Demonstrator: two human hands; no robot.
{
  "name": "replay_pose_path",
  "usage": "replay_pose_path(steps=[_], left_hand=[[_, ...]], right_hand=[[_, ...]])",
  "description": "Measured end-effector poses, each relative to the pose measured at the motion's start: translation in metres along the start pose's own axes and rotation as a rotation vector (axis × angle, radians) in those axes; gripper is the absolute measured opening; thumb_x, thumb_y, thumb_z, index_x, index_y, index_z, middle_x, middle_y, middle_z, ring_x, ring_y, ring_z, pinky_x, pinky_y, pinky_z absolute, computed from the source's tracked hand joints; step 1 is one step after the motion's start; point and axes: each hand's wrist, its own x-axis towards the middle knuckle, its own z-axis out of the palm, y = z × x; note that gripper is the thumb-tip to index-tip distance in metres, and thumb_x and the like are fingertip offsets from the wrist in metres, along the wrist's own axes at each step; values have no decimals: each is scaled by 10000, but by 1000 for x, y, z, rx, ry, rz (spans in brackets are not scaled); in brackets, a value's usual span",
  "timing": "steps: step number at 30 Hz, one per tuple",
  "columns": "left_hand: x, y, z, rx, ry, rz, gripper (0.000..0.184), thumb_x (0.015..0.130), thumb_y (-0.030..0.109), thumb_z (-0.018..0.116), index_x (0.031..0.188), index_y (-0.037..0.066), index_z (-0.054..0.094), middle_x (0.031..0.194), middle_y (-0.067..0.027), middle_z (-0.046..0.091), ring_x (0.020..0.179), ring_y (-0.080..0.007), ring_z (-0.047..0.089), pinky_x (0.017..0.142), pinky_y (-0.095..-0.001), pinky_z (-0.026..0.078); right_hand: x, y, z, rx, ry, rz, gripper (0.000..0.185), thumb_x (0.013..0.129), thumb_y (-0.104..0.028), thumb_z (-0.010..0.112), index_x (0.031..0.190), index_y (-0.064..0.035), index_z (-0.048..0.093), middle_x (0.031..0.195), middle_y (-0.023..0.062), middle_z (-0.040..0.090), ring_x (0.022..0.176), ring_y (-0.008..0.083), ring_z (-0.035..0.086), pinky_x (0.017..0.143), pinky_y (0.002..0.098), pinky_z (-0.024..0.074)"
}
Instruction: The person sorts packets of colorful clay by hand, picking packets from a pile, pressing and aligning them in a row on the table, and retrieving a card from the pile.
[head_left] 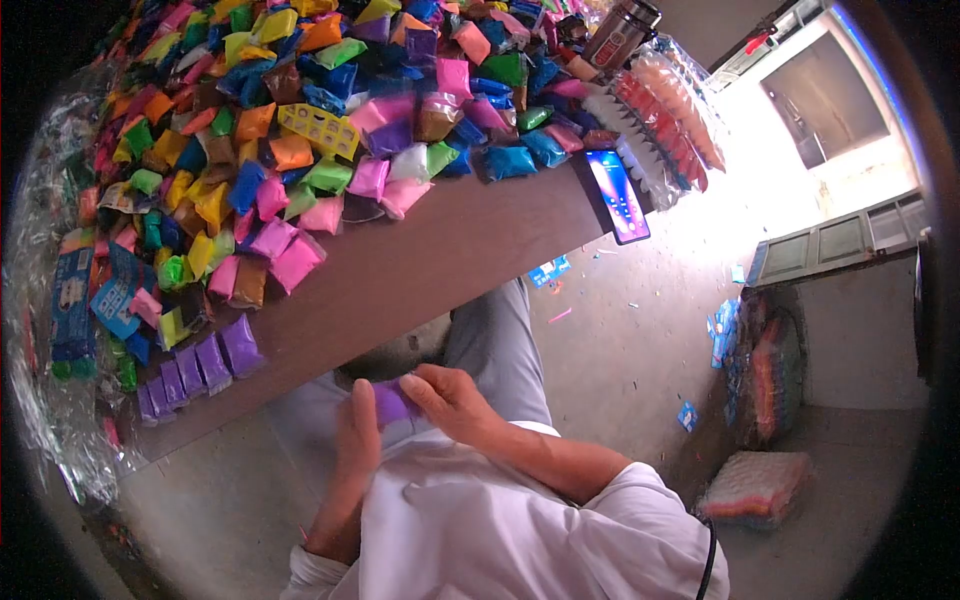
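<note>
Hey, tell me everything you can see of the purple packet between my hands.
The purple packet is small and plain purple, with no print that can be made out. Its covering might be soft plastic, but blur and the hands hide much of it, including its full outline and whether it is sealed. It is held up over the lap, just off the near edge of the table. The right grip pinches its right side; the left grip, blurred, is against its left.
</note>
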Motion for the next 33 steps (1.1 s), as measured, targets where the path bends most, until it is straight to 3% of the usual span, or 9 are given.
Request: replay_pose_path(steps=[2,8,16,18,20,26,30,32,33], left_hand=[[2,-9,-3,-5,-55,-34,577,940,471,340,718,-17,552,646,-128,553,600,-207,532,520,-377,392],[6,-14,-3,-139,-265,9,587,913,551,346,695,48,558,601,-28,531,539,-119,470,470,-281,334],[8,-5,0,-156,-292,-44,527,924,513,365,736,51,535,653,-11,486,577,-101,425,479,-264,316],[8,-1,4,-147,-235,-74,532,923,517,361,737,52,538,655,-14,494,578,-97,437,474,-255,320],[9,-1,5,-251,-191,-113,548,919,535,350,767,46,543,674,-22,518,586,-100,473,461,-248,334],[14,-13,3,-155,-189,-179,583,909,571,331,725,70,568,598,-33,558,495,-118,501,441,-248,361],[12,-24,6,-417,-207,-263,594,917,567,310,721,70,569,598,-36,547,518,-118,500,461,-251,362],[19,-46,-2,-317,-307,-124,608,926,561,278,700,75,566,601,-34,537,527,-116,484,475,-253,356],[16,-37,0,-379,-260,-126,615,933,554,257,711,72,568,602,-24,533,513,-116,461,481,-255,341]], right_hand=[[0,-8,0,-3,-20,-65,296,926,-270,531,933,23,577,733,4,569,722,70,496,622,247,433],[1,-25,-6,-245,-41,-241,202,907,-187,549,965,4,583,726,109,604,668,144,578,625,285,473],[2,-14,-3,-326,120,-329,175,886,-89,535,1042,-16,569,785,138,618,679,211,607,610,307,475],[3,-12,-10,-297,139,-310,210,864,-41,539,1071,-27,567,845,147,626,728,242,617,629,313,478],[9,-8,-25,-533,120,-678,373,760,52,557,1116,-59,568,982,151,607,857,297,595,696,340,485],[7,-24,-25,-777,-9,-847,486,634,48,603,1102,-79,587,1048,118,583,890,304,559,745,385,491],[5,-10,-30,-663,-37,-666,303,748,-74,622,1049,-77,590,963,136,603,840,328,556,727,382,483],[3,0,-32,-511,77,-217,144,843,-160,607,929,-44,615,786,84,615,657,241,550,620,313,471],[3,-3,-28,-196,138,-123,184,881,-214,573,865,-34,608,710,49,579,601,183,510,572,281,439]])
